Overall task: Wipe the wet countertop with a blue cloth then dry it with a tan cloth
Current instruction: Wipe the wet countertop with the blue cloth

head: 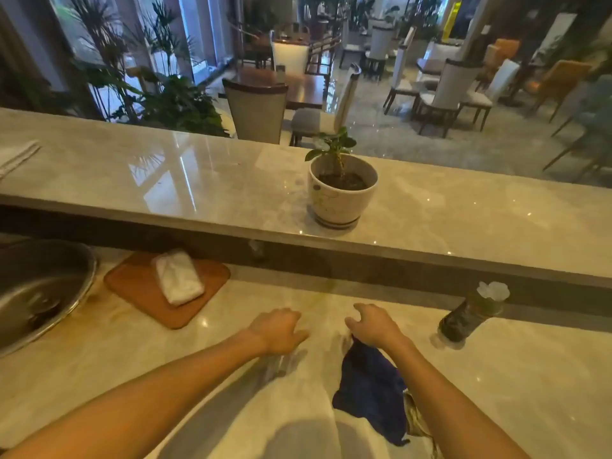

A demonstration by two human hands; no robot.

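1. Blue cloth crumpled on the lower countertop, trailing from under the right hand toward the near edge; a tan strip, possibly the tan cloth, peeking out beneath it.
2. Right hand palm-down over the cloth's top end, fingers loosely curled; grip impossible to tell.
3. Left hand just beside it, resting on the marble, fingers relaxed and holding nothing.
4. White pot on the raised ledge beyond, filled with dark soil and a small leafy plant.
5. Steel sink at far left; orange mat next to it carrying a folded white towel.
6. Dark glass bottle lying tilted to the right, near the ledge.
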